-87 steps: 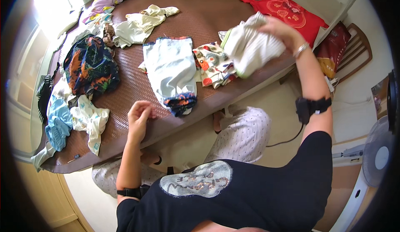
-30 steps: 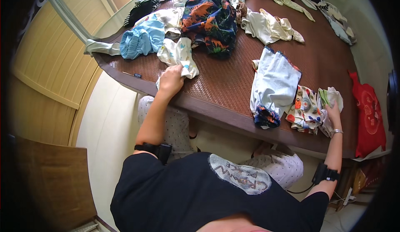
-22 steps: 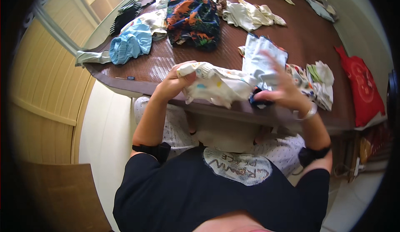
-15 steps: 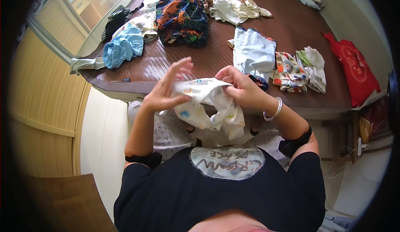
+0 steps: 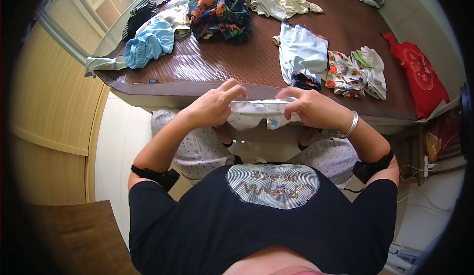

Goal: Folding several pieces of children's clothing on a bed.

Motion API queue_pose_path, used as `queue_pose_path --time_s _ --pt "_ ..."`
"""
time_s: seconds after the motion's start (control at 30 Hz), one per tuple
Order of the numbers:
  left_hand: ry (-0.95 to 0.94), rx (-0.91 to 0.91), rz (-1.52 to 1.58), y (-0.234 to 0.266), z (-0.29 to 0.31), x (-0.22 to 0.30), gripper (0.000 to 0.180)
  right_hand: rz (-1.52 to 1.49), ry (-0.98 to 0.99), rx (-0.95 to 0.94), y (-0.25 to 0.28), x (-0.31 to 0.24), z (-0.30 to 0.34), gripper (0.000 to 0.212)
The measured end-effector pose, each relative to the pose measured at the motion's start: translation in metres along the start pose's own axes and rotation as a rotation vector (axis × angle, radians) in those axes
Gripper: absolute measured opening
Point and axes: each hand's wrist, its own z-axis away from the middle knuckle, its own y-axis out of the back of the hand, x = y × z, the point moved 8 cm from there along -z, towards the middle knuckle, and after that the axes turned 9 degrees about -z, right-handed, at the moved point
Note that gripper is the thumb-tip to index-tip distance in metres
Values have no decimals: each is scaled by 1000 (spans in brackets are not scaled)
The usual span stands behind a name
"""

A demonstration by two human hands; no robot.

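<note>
Above my lap, at the front edge of the bed, a small white garment (image 5: 257, 112) with coloured prints is stretched sideways between my hands. My left hand (image 5: 212, 107) grips its left end, with the index finger bent over the top and the thumb hidden. At the other end, my right hand (image 5: 318, 109) pinches the cloth, fingers curled toward it. The garment's upper edge runs nearly straight, and its lower part hangs in folds. Its exact kind is hard to make out in this position.
On the brown bed mat (image 5: 197, 67) lie light-blue shorts (image 5: 150, 45), a dark floral garment (image 5: 219, 13) and cream clothes (image 5: 284, 4). Folded pale-blue clothing (image 5: 303, 50), patterned cloth (image 5: 344, 75) and white cloth (image 5: 373, 72) sit at right, beside a red bag (image 5: 417, 77). Wooden panelling (image 5: 57, 107) stands left.
My left hand, raised and spread before, has closed on the garment. Both hands have moved apart, and the bunched cloth with its opening is now pulled flat and wide between them.
</note>
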Motion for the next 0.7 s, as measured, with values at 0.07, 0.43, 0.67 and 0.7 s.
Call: queue_pose_path --time_s 0.07,0.43,0.67,0.7 --pt "-153 -26 118 11 -1 18 23 -44 -124 -59 -3 5 6 16" --pt "-182 -105 -149 -3 -11 25 34 -59 -54 148 6 10 10 14" --pt "452 -56 94 -20 -15 -31 37 -518 -571 355 -7 48 4 28" --pt "563 -56 343 -31 -12 -32 40 -1008 -589 378 -28 48 0 38"
